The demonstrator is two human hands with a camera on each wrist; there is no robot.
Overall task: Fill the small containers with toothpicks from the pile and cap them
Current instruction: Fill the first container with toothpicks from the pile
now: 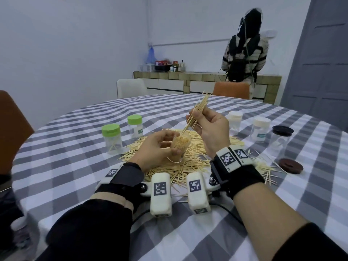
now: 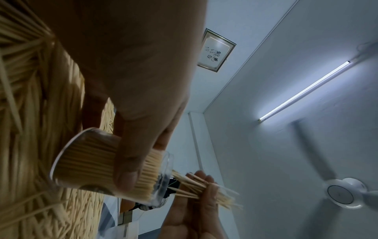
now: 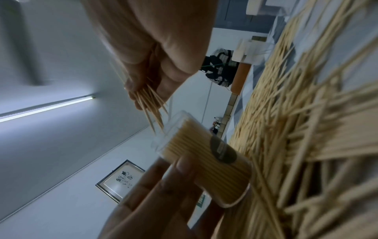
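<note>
Head view: the left hand (image 1: 156, 147) grips a clear container (image 1: 179, 146), tilted and nearly full of toothpicks, above the pile (image 1: 188, 164) on the checked counter (image 1: 75, 166). The right hand (image 1: 211, 129) pinches a toothpick bundle (image 1: 197, 113), lower tips at the container mouth. Two green-capped containers (image 1: 112, 138) stand left of the pile; two white-capped containers (image 1: 260, 129) and a black-capped jar (image 1: 281, 140) stand right; a brown lid (image 1: 290, 165) lies apart, near the counter edge.

Left wrist view: the left-hand fingers (image 2: 131, 161) curl round the packed container (image 2: 88, 161); the bundle (image 2: 196, 186) touches its rim.

Right wrist view: the bundle's tips (image 3: 153, 113) point at the open mouth of the container (image 3: 204, 153), which bears a dark oval label.
</note>
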